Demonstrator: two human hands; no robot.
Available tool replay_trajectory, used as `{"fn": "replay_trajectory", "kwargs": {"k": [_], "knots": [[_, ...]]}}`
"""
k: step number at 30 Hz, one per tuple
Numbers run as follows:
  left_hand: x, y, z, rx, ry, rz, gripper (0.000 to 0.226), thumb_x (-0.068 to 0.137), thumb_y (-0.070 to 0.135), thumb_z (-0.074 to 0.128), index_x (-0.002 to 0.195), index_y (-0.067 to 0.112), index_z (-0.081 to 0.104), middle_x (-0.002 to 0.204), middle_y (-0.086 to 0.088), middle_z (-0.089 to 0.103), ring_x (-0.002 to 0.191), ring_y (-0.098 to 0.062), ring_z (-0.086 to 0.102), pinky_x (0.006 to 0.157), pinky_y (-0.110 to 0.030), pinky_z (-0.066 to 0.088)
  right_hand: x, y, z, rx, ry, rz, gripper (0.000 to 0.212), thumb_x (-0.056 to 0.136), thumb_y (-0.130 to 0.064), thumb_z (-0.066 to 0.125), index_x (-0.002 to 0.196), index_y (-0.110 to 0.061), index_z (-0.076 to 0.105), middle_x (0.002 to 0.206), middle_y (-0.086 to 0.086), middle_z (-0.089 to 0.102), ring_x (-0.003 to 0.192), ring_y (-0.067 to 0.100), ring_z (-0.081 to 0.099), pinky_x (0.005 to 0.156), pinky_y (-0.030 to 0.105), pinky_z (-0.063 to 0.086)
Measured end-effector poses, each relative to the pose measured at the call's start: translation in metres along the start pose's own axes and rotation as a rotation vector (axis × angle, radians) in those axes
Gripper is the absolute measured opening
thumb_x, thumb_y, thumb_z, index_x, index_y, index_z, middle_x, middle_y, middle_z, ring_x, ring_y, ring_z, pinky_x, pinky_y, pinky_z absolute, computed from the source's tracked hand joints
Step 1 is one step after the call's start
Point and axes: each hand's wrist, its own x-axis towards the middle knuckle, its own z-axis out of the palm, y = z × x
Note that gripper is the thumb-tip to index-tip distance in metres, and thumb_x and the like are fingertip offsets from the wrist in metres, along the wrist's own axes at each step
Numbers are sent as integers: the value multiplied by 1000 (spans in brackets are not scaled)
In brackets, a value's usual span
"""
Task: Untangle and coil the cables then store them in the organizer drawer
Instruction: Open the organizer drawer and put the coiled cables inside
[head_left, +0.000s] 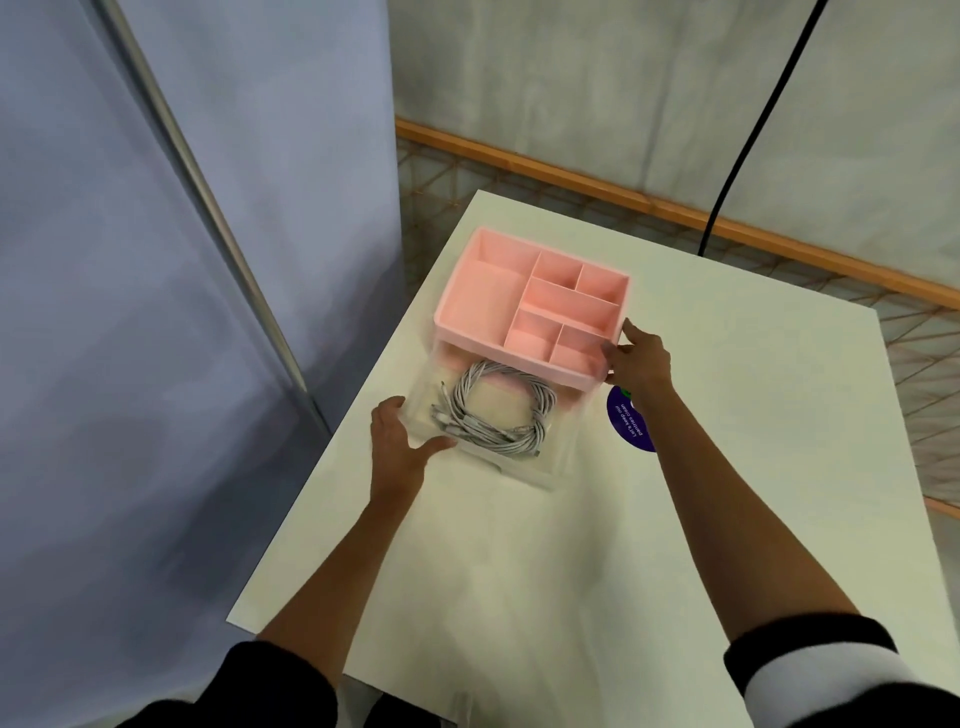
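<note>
A pink organizer with several top compartments stands on the white table. Its clear drawer is pulled out toward me. Inside the drawer lie grey-white cables wound into one round coil. My left hand rests against the drawer's front left corner, thumb along the front wall, fingers on the side. My right hand presses on the organizer's near right corner, fingers spread against its side.
A round purple sticker with white lettering lies on the table beside my right wrist. A black cord hangs down behind the table. A grey curtain and metal pole stand close on the left. A wooden rail runs behind.
</note>
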Motion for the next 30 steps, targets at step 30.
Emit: {"fn": "replay_trajectory", "kwargs": {"k": [30], "knots": [[130, 29, 28, 92, -178, 205, 71, 64, 31, 87, 120, 10, 49, 113, -1, 61, 101, -23, 58, 84, -38, 52, -13, 60, 41, -8, 15, -209, 78, 68, -17, 84, 131, -11, 38, 127, 6, 54, 113, 25, 54, 92, 41, 49]]}}
